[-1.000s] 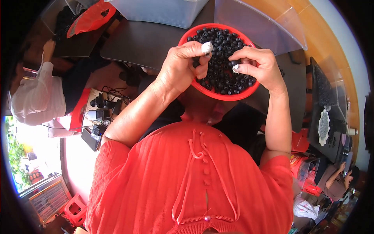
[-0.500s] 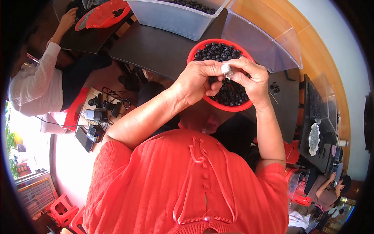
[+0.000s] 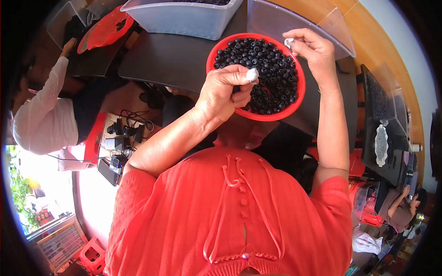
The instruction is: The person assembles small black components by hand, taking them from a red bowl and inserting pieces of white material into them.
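— What does the left hand (image 3: pixel 225 89) have?

— Its fingers are pinched shut on a small white piece (image 3: pixel 252 74), held at the fingertips. The hand hangs over the near left part of the red bowl (image 3: pixel 220 48), and the white piece sits just above the dark round parts (image 3: pixel 271 73) that fill it.

— And the right hand (image 3: pixel 311 46)?

— It is up at the far right rim of the bowl, fingers curled in. A little white ring-shaped bit (image 3: pixel 289 43) shows at the tips of thumb and forefinger, so the grip is narrow and closed on that. What exactly the bit is, I cannot tell.

— How far apart are the two hands?

— Apart, with the bowl's load of dark parts between them. The left is lower and nearer the body, the right higher and farther out.

— Where does the bowl stand?

— On a dark table (image 3: pixel 170 55), directly under both grips. Beyond the left hand stands a clear plastic tub (image 3: pixel 184 18) with more dark parts in it. Just past the right hand lies a clear lid or tray (image 3: pixel 285 20).

— Anyone else?

— A person in a white sleeve (image 3: pixel 41 115) is well off to the left of the left hand, at another dark surface with a red lid (image 3: pixel 103 30) on it.
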`<state>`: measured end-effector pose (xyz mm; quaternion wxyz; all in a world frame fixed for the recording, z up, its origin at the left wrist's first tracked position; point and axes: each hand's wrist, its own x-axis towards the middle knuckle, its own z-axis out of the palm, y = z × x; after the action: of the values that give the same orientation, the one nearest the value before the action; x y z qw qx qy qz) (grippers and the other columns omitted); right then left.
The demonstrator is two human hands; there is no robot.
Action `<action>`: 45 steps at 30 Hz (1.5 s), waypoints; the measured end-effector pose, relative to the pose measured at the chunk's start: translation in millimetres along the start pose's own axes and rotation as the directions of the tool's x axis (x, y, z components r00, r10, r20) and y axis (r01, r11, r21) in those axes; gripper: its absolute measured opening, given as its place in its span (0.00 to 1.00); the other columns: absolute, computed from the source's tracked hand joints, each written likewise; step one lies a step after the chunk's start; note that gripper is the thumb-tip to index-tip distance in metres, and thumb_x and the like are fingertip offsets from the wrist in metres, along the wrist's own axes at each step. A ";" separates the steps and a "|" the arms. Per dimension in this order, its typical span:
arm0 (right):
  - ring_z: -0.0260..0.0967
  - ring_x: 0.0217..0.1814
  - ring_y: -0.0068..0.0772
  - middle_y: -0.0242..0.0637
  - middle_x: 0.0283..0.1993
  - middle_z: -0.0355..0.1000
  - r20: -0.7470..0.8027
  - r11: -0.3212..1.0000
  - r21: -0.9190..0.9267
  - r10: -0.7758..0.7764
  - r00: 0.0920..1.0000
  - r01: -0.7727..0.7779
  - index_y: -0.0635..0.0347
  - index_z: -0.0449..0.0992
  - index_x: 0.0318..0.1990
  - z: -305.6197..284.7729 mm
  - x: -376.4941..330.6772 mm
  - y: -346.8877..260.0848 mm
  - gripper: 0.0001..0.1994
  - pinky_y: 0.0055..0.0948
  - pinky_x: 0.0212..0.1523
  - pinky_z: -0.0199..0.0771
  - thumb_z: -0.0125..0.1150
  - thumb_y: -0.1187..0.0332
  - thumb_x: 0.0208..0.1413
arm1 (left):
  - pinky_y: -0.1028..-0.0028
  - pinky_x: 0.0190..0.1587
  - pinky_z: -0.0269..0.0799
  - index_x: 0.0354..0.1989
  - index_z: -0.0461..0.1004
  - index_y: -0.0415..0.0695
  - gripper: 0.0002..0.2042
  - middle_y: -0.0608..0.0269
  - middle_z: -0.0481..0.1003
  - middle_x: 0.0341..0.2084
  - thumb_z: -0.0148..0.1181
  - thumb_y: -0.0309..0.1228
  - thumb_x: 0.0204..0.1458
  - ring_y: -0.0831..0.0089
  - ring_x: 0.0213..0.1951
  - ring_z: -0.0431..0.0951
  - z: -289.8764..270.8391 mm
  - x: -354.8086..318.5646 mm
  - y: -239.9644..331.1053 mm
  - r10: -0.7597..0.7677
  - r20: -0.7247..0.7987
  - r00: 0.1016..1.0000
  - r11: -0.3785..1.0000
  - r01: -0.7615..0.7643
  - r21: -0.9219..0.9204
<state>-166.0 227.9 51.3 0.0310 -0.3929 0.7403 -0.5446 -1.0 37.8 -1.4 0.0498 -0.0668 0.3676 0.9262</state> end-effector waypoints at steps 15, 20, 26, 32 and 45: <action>0.67 0.25 0.35 0.33 0.21 0.68 0.355 0.868 -0.493 0.136 0.925 0.061 0.59 0.80 0.38 -15.1 -21.3 17.4 0.16 0.38 0.31 0.67 0.67 0.76 0.35 | 0.79 0.26 0.65 0.35 0.79 0.37 0.09 0.65 0.72 0.22 0.69 0.31 0.52 0.77 0.22 0.71 23.7 86.1 212.8 0.548 0.211 0.809 0.157 -0.348 0.924; 0.73 0.30 0.42 0.40 0.24 0.73 0.315 0.821 -0.571 0.226 0.922 -0.007 0.60 0.79 0.32 0.9 -22.3 10.7 0.09 0.41 0.34 0.70 0.62 0.77 0.39 | 0.76 0.29 0.68 0.35 0.80 0.39 0.10 0.64 0.73 0.23 0.72 0.32 0.49 0.73 0.24 0.73 22.9 69.1 149.0 0.264 0.962 0.065 -0.954 -0.127 0.271; 0.72 0.28 0.37 0.39 0.31 0.74 0.263 0.888 -0.272 -0.301 0.917 0.370 0.60 0.79 0.39 29.1 -19.4 29.9 0.13 0.37 0.32 0.72 0.64 0.82 0.43 | 0.68 0.41 0.76 0.35 0.81 0.41 0.10 0.59 0.78 0.32 0.72 0.23 0.44 0.63 0.37 0.79 -5.9 12.1 56.4 0.498 0.637 0.589 -0.344 -0.540 0.768; 0.74 0.46 0.34 0.30 0.42 0.75 0.240 0.697 -0.586 -0.338 0.910 0.413 0.54 0.80 0.45 37.0 -19.7 36.3 0.17 0.36 0.48 0.72 0.68 0.78 0.44 | 0.72 0.36 0.75 0.34 0.80 0.39 0.08 0.60 0.78 0.28 0.70 0.19 0.45 0.68 0.32 0.79 -19.3 -4.3 24.8 0.561 0.515 0.648 -0.107 -0.561 0.821; 0.72 0.48 0.35 0.28 0.41 0.73 0.275 0.634 -0.648 -0.324 0.905 0.423 0.52 0.78 0.41 38.7 -17.2 44.2 0.14 0.36 0.47 0.67 0.70 0.74 0.45 | 0.77 0.33 0.72 0.34 0.79 0.36 0.07 0.62 0.75 0.25 0.68 0.17 0.47 0.77 0.27 0.75 -19.1 -9.4 -1.2 0.573 0.364 0.734 0.111 -0.510 0.853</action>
<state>-159.9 212.5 -7.7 -0.1828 -0.5553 0.7878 -0.1938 10.1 25.2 -14.4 -0.2728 0.0856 0.8172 0.5005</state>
